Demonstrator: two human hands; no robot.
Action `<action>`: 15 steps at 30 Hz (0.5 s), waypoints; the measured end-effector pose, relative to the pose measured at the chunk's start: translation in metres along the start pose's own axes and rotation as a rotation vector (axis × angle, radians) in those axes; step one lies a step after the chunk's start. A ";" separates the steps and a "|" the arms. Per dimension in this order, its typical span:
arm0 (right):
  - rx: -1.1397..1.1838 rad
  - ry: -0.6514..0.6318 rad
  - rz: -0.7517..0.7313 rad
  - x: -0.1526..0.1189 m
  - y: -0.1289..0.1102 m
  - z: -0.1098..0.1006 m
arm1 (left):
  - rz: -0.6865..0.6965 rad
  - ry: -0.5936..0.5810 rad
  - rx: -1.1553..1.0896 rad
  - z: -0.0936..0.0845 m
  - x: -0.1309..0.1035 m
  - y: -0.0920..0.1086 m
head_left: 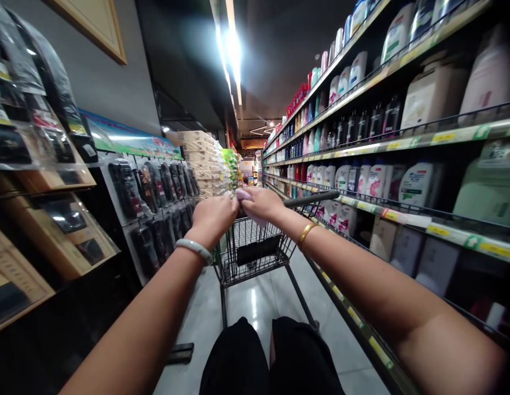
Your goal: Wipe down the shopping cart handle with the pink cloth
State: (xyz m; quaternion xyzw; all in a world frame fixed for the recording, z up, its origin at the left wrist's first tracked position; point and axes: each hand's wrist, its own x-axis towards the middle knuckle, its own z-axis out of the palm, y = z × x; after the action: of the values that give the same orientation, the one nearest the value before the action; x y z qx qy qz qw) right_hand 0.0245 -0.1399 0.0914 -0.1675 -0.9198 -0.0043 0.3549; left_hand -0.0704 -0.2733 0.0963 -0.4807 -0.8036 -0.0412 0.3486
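Observation:
My right hand (265, 204) is closed around a pale purple cloth (244, 195), which bunches up between the hands and hangs below the fingers. Beside it my left hand (215, 218) is curled shut, its fingertips meeting the cloth; what lies inside its fingers is hidden. Both hands are over the handle (315, 198) of a dark wire shopping cart (259, 249); its right end sticks out past my right wrist. A pale bangle (194, 249) circles my left wrist, a gold one (306, 235) my right.
Shelves (440, 134) of shampoo and other bottles line the right side of the aisle. On the left hang packaged goods (148, 189), with boxed goods (69, 236) nearer. Stacked cartons (197, 159) stand farther ahead. The tiled floor (255, 307) runs beneath the cart.

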 end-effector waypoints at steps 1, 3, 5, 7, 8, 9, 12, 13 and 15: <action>-0.028 0.029 0.048 -0.003 0.005 0.001 | 0.026 -0.027 0.023 0.002 -0.001 0.002; -0.090 0.119 0.148 -0.010 0.007 0.005 | 0.038 -0.062 0.029 0.006 -0.003 0.005; -0.129 0.199 0.163 -0.016 0.001 0.011 | 0.022 -0.058 0.028 0.009 -0.005 0.006; -0.131 0.217 0.096 -0.019 -0.006 0.015 | -0.001 -0.029 0.032 0.012 -0.005 0.006; -0.121 0.202 0.058 -0.018 -0.007 0.015 | -0.010 -0.011 0.035 0.013 -0.006 0.005; -0.106 0.174 0.027 -0.017 -0.005 0.014 | -0.016 0.007 0.037 0.015 -0.006 0.003; -0.077 0.051 0.028 -0.010 0.017 0.003 | -0.036 0.037 0.036 0.021 -0.006 -0.004; -0.077 0.018 0.055 -0.009 0.029 -0.002 | -0.044 0.043 0.032 0.023 -0.006 -0.006; -0.082 -0.010 0.122 -0.007 0.054 -0.011 | -0.054 0.052 0.021 0.026 -0.006 -0.010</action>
State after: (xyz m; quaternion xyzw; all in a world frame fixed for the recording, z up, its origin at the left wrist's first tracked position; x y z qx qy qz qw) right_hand 0.0536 -0.0922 0.0890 -0.2376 -0.9087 -0.0193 0.3426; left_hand -0.0899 -0.2727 0.0760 -0.4538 -0.8073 -0.0546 0.3734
